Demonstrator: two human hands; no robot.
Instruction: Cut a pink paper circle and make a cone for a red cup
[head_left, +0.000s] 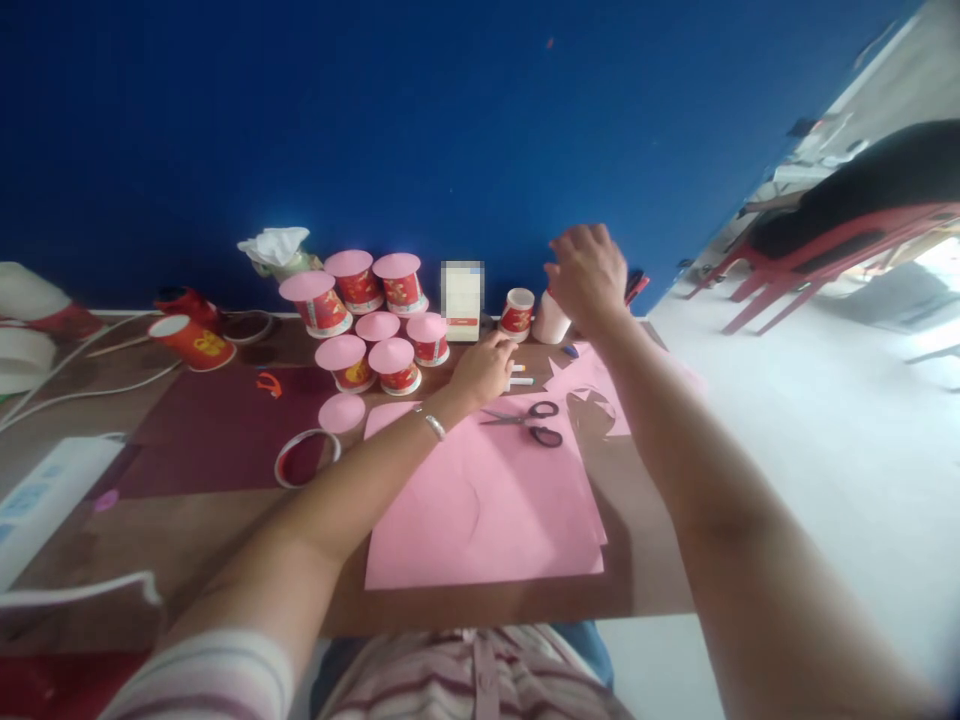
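My left hand point(486, 370) reaches over the back of the pink paper point(442, 480), palm down with loosely bent fingers. Its fingertips are close to a red paper cup point(516, 316) and beside a few white markers point(519, 380). Raised at the back right, my right hand point(591, 275) has its thumb apart from its bent fingers and nothing visible in it. It overlaps the upper part of a white bottle point(551, 322); contact is unclear. Black-handled scissors point(536, 420) lie on the paper, in front of my left hand. A curved line marks the sheet.
Several upturned red cups topped with pink discs point(343, 352) stand left of a phone point(463, 305). Further left are an orange-red cup point(193, 342), a tape roll point(306, 458), cables and a white power strip point(60, 500). Pink scraps point(592, 385) lie right; a person sits on a red chair point(840, 240).
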